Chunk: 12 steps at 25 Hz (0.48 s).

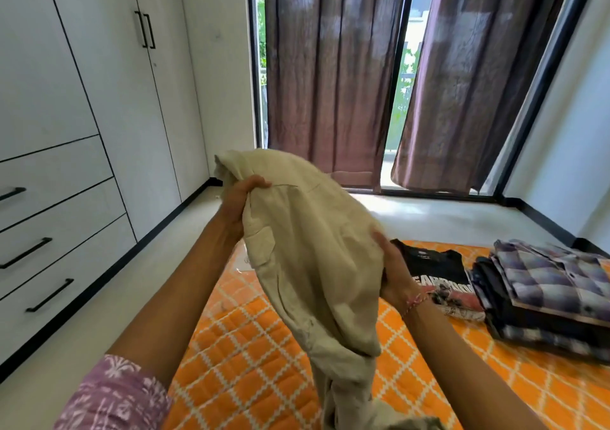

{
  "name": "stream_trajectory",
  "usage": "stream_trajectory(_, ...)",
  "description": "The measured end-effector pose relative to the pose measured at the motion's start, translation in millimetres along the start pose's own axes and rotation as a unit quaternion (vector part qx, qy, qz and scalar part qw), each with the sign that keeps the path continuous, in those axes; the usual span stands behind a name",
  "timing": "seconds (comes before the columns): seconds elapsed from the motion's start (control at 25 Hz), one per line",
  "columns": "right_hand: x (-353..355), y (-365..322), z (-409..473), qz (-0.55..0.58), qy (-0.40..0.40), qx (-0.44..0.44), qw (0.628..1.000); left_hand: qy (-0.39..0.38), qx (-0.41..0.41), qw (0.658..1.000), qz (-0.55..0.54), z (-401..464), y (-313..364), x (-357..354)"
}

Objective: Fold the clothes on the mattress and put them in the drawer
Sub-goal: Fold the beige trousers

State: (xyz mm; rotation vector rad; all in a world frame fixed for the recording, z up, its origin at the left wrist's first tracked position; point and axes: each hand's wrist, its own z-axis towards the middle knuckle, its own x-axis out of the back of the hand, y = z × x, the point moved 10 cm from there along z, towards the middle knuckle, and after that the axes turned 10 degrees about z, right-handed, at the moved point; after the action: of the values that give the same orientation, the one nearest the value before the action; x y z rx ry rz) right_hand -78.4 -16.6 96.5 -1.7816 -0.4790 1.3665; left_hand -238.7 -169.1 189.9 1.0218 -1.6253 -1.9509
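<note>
Held up at centre frame above the orange quilted mattress [251, 347]: a beige garment [307, 251], bunched and hanging down to the bottom edge. Left hand [241, 205] gripping its upper left edge, fingers curled over the cloth, thumb on top. Right hand [394, 272] clutching the right side, fingers buried in folds. At right, a black printed T-shirt [439, 272] beside a folded stack [544, 297]. Drawers [49, 231] at left.
</note>
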Motion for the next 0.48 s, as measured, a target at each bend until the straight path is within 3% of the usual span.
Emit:
stream_trajectory(0.08, -9.0, -30.0, 11.5, -0.126, 0.031, 0.036, 0.991, 0.044, 0.074, 0.992, 0.088, 0.8, -7.8, 35.8)
stream_trajectory(0.16, -21.6, -55.6, 21.4, -0.131, 0.039, 0.053, 0.989, 0.072, 0.170, 0.969, 0.164, -3.8, -23.0, 72.0)
stream_trajectory(0.2, -30.9, -63.9, 25.4, -0.128, 0.028, 0.054, 0.990, 0.077, 0.195, 0.966, 0.149, -7.0, -28.2, 80.9)
stream_trajectory(0.28, -44.3, -71.1, 32.1, -0.101, 0.030, 0.035, 0.994, 0.082, 0.162, 0.983, 0.003, -6.7, -33.3, 78.1)
stream_trajectory(0.36, -55.9, -79.0, 37.1, -0.017, 0.054, 0.033, 0.998, 0.029, 0.058, 0.990, -0.128, -5.4, -32.5, 44.4)
stream_trajectory(0.4, -64.1, -86.1, 39.7, 0.018, 0.057, 0.048, 0.997, 0.007, 0.043, 0.994, -0.102, -10.7, -39.2, 23.5)
stream_trajectory(0.48, -75.1, -107.1, 45.0, -0.011, 0.061, 0.072, 0.995, 0.012, 0.091, 0.996, 0.002, -14.7, -54.9, 0.9)
